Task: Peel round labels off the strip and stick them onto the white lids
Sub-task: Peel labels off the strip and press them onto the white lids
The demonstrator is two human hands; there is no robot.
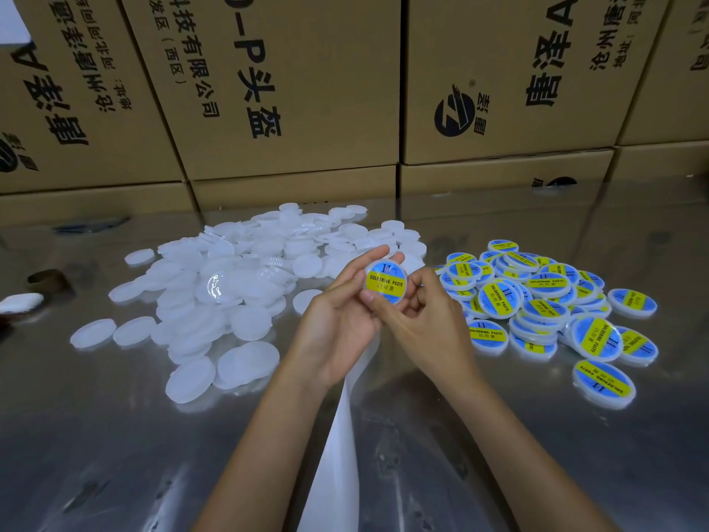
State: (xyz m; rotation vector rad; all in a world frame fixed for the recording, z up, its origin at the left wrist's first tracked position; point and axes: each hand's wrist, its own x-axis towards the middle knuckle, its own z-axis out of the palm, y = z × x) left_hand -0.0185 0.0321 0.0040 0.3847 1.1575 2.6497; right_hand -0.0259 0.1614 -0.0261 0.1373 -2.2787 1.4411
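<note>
My left hand [337,320] grips a white lid [385,282] by its rim, held up over the table's middle. A round blue and yellow label reading "soldering paste" covers the lid's face. My right hand [418,312] is at the lid's right and lower edge, fingers curled against it and thumb touching its rim. A white backing strip [337,447] hangs down below both hands toward the near edge. A heap of plain white lids [238,297] lies to the left. A heap of labelled lids [537,301] lies to the right.
The table is shiny metal [115,435]. Stacked cardboard boxes [287,90] wall off its far side. A brown tape ring [48,280] and a white object [21,303] sit at the far left edge.
</note>
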